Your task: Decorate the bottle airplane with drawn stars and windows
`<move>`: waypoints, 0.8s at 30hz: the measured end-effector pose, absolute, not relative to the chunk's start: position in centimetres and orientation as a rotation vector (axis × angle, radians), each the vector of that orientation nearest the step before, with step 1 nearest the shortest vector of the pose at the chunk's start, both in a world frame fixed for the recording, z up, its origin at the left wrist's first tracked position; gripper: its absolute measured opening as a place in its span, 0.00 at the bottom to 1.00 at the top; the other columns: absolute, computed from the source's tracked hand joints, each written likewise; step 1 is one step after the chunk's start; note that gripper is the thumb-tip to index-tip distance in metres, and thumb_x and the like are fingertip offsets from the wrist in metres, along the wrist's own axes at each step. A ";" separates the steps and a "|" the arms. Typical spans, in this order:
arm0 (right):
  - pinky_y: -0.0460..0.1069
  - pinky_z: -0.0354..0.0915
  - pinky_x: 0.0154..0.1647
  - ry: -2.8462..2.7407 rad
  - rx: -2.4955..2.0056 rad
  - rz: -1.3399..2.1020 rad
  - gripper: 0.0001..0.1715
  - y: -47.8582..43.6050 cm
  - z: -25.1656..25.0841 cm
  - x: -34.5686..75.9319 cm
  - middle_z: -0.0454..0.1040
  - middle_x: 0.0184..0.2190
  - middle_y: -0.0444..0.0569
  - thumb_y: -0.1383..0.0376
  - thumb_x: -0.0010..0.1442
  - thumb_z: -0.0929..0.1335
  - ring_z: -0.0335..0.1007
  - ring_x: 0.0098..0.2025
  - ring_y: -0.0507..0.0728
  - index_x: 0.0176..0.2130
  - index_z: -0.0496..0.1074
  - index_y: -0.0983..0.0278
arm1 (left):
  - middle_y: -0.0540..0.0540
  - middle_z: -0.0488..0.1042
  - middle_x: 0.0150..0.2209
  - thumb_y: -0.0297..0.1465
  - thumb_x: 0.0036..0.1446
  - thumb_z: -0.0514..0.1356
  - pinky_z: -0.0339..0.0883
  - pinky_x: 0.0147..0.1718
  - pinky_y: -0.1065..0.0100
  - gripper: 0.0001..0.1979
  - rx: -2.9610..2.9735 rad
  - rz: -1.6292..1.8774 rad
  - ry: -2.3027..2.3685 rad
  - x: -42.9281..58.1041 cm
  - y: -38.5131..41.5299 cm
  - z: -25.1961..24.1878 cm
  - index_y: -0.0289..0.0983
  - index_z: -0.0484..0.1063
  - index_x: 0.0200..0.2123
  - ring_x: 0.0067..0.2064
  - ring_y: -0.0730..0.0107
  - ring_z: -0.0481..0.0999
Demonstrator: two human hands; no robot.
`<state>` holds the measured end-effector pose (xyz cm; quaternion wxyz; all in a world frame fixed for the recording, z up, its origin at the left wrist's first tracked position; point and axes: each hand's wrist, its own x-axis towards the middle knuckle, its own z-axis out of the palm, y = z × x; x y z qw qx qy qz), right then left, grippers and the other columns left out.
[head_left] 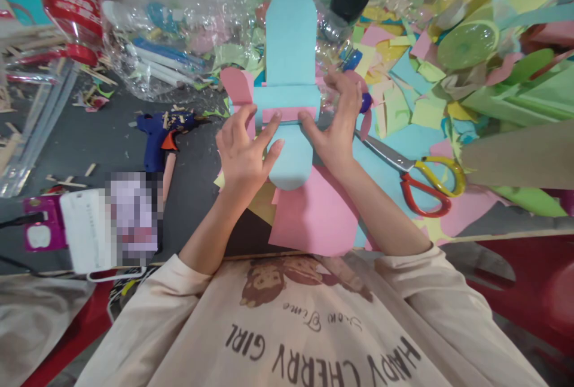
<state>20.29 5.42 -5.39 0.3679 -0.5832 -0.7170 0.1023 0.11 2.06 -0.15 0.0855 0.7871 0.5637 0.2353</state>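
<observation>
My left hand [246,151]: fingers spread, index on the pink strip [288,115] | My right hand [337,130]: thumb on it, fingers apart | Strip: across the blue paper form [287,97], between my hands | Hazard: uneven pressing might skew it.

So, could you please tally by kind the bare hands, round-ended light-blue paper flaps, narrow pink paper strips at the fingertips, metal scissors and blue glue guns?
Bare hands: 2 (left hand, right hand)
Round-ended light-blue paper flaps: 2 (upper flap, lower flap)
Narrow pink paper strip: 1
Metal scissors with yellow-and-red handles: 1
Blue glue gun: 1
Total: 7
</observation>
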 end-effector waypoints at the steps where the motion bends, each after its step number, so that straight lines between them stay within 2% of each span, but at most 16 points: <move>1: 0.70 0.40 0.72 -1.861 -1.520 0.263 0.35 5.4 -5.4 20.3 0.65 0.64 0.43 0.45 0.66 0.58 0.50 0.70 0.65 0.68 0.47 0.43 | 0.40 0.68 0.60 0.50 0.66 0.45 0.57 0.58 0.50 0.25 2.366 0.724 1.678 0.0 2.1 -0.2 0.51 0.70 0.59 0.61 0.46 0.66; 6: 0.71 0.39 0.71 -1.927 -1.599 0.323 0.38 5.4 -5.4 20.3 0.64 0.65 0.45 0.43 0.64 0.60 0.46 0.72 0.67 0.68 0.49 0.46 | 0.42 0.70 0.59 0.51 0.66 0.44 0.57 0.59 0.52 0.26 2.420 0.787 1.686 -0.3 2.1 -0.6 0.49 0.73 0.56 0.60 0.51 0.68; 10: 0.71 0.42 0.71 -1.865 -1.509 0.212 0.36 5.3 -5.3 20.2 0.65 0.64 0.47 0.44 0.66 0.59 0.53 0.70 0.65 0.68 0.45 0.44 | 0.43 0.70 0.59 0.51 0.66 0.45 0.55 0.60 0.50 0.25 2.386 0.779 1.682 -0.2 2.2 -0.7 0.50 0.73 0.55 0.60 0.50 0.68; 12: 0.72 0.42 0.70 -1.830 -1.461 0.178 0.35 5.3 -5.2 20.0 0.66 0.63 0.51 0.45 0.66 0.58 0.57 0.67 0.65 0.68 0.45 0.46 | 0.43 0.70 0.59 0.51 0.67 0.43 0.55 0.60 0.50 0.26 2.357 0.788 1.679 -0.3 2.3 -0.7 0.50 0.73 0.54 0.61 0.50 0.68; 15: 0.72 0.42 0.71 -1.824 -1.455 0.181 0.34 5.1 -4.9 19.9 0.67 0.62 0.53 0.46 0.67 0.58 0.58 0.67 0.65 0.67 0.46 0.49 | 0.42 0.71 0.59 0.51 0.67 0.40 0.55 0.59 0.52 0.29 2.344 0.825 1.652 -0.5 2.4 -0.6 0.47 0.74 0.54 0.60 0.51 0.69; 20: 0.70 0.41 0.72 -1.845 -1.486 0.214 0.33 5.3 -5.4 20.3 0.65 0.64 0.47 0.46 0.67 0.57 0.53 0.69 0.64 0.67 0.46 0.46 | 0.43 0.71 0.59 0.53 0.67 0.37 0.56 0.59 0.52 0.32 2.353 0.830 1.634 -0.7 2.5 -0.7 0.48 0.73 0.55 0.60 0.51 0.69; 24: 0.70 0.39 0.72 -1.856 -1.496 0.303 0.35 5.4 -5.8 20.7 0.63 0.65 0.44 0.46 0.66 0.59 0.47 0.72 0.66 0.68 0.47 0.44 | 0.43 0.70 0.60 0.55 0.66 0.40 0.58 0.57 0.51 0.31 2.407 0.811 1.632 -0.5 2.4 -0.7 0.50 0.74 0.55 0.60 0.50 0.69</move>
